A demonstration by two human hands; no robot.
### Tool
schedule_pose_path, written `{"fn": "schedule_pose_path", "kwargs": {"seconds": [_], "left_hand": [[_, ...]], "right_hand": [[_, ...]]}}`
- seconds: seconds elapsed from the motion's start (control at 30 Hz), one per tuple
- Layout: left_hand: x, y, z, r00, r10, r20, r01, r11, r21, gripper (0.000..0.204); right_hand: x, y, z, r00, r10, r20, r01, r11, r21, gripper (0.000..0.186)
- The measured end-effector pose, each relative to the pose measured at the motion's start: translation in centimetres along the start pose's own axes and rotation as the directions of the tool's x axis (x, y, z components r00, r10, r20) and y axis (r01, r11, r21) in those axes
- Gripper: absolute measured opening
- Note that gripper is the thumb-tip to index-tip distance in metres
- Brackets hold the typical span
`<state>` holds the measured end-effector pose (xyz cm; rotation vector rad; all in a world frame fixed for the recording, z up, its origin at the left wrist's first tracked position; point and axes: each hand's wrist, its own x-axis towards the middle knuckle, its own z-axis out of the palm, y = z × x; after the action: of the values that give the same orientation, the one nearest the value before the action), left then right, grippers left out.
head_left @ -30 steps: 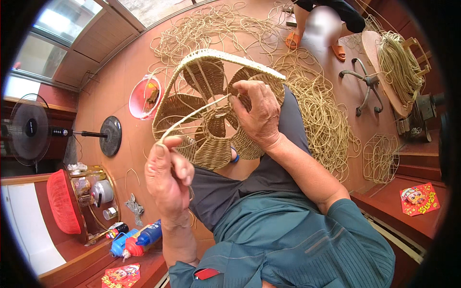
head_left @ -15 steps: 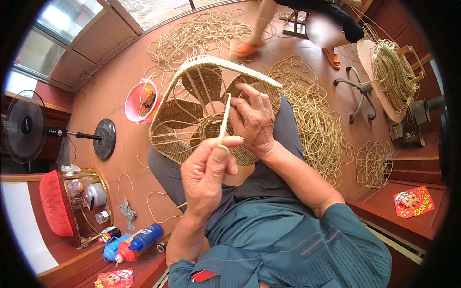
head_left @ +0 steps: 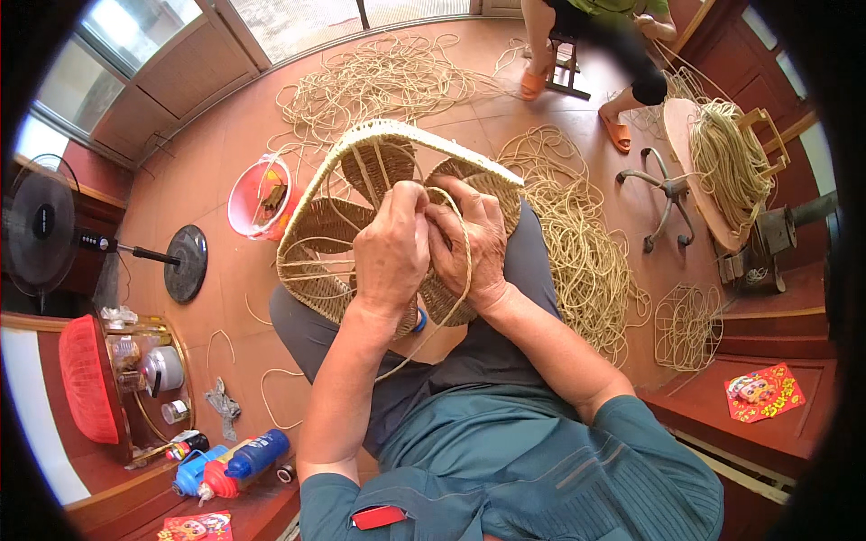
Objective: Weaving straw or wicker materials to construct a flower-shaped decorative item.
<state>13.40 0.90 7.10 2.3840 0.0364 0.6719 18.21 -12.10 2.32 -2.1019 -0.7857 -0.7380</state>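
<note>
A woven wicker piece (head_left: 363, 160) with a pale rim and petal-shaped panels rests over my lap, between my grey-trousered legs. My left hand (head_left: 391, 243) is closed at its centre, fingertips meeting those of my right hand on a thin tan cord (head_left: 467, 266). My right hand (head_left: 474, 243) also has its fingers curled on the cord, which loops over it and hangs down past my left wrist. The fingertips and the exact spot they grip are partly hidden by the hands themselves.
Cord heaps (head_left: 582, 261) lie on the floor. A person (head_left: 609, 113) in orange sandals is at the back right, near a board with coiled cord (head_left: 726, 158) and a chair base (head_left: 667, 189). At left are a fan (head_left: 185, 261), a pink bucket (head_left: 245, 203), bottles (head_left: 257, 451) and a trolley (head_left: 162, 370).
My left hand has moved up and right, from holding the cord out at lower left to meeting my right hand at the piece's centre. The other person's leg has shifted.
</note>
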Motion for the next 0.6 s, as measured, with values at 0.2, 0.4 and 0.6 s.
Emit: {"fn": "schedule_pose_path", "kwargs": {"seconds": [0.2, 0.4, 0.6], "left_hand": [[-0.2, 0.2, 0.2, 0.997, -0.057, -0.057, 0.053, 0.996, -0.073, 0.013], [-3.4, -0.7, 0.9, 0.953, -0.299, 0.048, 0.263, 0.737, -0.622, 0.015], [-4.3, -1.6, -2.4, 0.881, -0.371, 0.292, 0.406, 0.277, -0.871, 0.022]], "right_hand": [[0.0, -0.1, -0.3, 1.000, 0.009, 0.021, -0.009, 1.000, 0.015, 0.024], [0.4, -0.5, -0.7, 0.999, -0.001, 0.038, 0.000, 1.000, 0.017, 0.026], [0.4, -0.8, -1.2, 1.000, 0.016, 0.005, -0.016, 0.999, 0.037, 0.028]]}}
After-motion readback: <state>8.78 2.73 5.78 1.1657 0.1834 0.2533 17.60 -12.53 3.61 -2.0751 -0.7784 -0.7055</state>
